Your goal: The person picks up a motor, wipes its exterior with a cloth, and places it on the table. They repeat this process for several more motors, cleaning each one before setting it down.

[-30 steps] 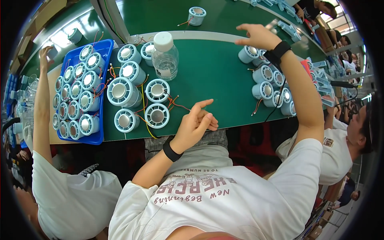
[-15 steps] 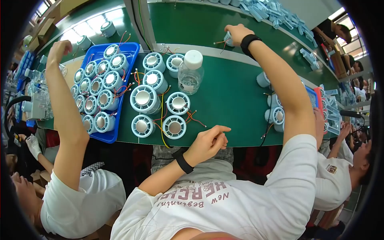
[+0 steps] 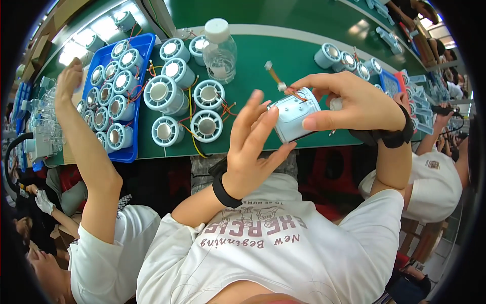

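My right hand (image 3: 357,99) holds a light blue cylindrical motor housing (image 3: 296,121) above the near table edge, thumb on its side and fingers around the top. The housing is tilted; a short wire lead with a white connector (image 3: 282,86) sticks out from it. My left hand (image 3: 245,152) is open with fingers spread, right beside the housing's left end; whether the fingertips touch it I cannot tell. Several similar housings with silver round centres, such as one motor housing (image 3: 206,125), stand on the green table (image 3: 253,66) to the left, red and yellow wires between them.
A clear plastic bottle (image 3: 221,58) with a white cap stands behind the housings. A blue tray (image 3: 132,147) full of housings lies farther left, near a co-worker's arm (image 3: 88,137). More housings (image 3: 329,54) stand at the right, near another blue tray (image 3: 390,83).
My right hand has come back from the far bench with the housing to in front of me. My left hand has lifted and spread its fingers beside it. The view has shifted.
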`<state>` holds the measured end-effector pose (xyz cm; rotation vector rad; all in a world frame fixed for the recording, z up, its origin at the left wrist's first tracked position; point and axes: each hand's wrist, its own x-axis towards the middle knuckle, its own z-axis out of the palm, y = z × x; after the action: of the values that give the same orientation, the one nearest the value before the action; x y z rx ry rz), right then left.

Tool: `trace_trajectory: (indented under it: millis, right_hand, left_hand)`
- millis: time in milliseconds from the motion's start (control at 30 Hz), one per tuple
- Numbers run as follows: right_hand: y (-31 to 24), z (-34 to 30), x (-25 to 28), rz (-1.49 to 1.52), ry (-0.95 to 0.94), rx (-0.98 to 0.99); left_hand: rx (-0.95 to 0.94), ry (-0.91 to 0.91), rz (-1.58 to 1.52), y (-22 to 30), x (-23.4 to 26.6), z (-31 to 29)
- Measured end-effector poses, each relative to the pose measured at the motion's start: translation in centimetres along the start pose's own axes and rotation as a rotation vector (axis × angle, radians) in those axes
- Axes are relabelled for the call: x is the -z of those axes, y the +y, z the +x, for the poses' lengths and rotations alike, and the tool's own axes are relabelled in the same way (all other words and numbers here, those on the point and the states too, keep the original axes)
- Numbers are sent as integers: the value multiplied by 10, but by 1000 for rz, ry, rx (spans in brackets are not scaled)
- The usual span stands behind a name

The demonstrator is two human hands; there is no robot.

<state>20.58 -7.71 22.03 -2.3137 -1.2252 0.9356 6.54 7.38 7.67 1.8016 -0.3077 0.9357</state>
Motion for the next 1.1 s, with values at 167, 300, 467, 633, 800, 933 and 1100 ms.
trace_trajectory:
  millis: [167,300,467,633,800,933,1100]
  right_hand:
    - [8,-20,-24,293,154,32]
    - [12,-32,-28,429,304,24]
    - [17,-32,-39,557,428,40]
    - [24,-23,-47,103,465,371]
    - [21,-22,-53,180,351,342]
    - [27,-21,-55,240,313,371]
    - [26,-23,-53,193,259,263]
  left_hand:
    - [215,-46,-249,9,9,-9]
    - [429,-63,-600,20,14,-9]
    - [587,-18,-830,19,17,-10]
    - [747,-65,-998,18,15,-8]
    - [820,-131,-1058,20,10,-4]
    - [884,-207,-1052,21,10,0]
    - [910,-290,-1002,16,11,-1]
